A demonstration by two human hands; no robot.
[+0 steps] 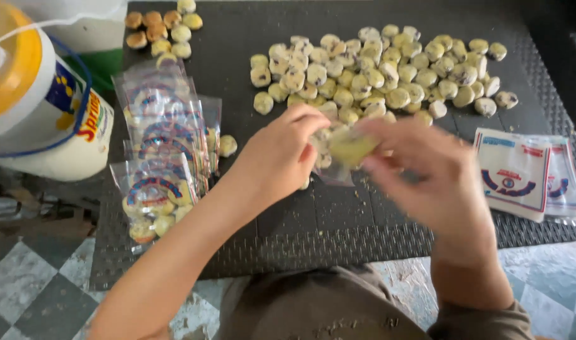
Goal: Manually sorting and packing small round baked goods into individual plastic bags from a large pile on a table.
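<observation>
I see my left hand (278, 154) pinching a clear bag (333, 169) open above the dark surface (338, 214) while my right hand's (426, 167) grip clasps a pale biscuit (352, 148) at its mouth — blurred. A loose pinch could drop the bag, spilling biscuits — crumbling them.

bare mat (338, 214) before the hands, cookie heap (376, 72) behind, filled packets (165, 145) left, flat bags (527, 173) right
</observation>
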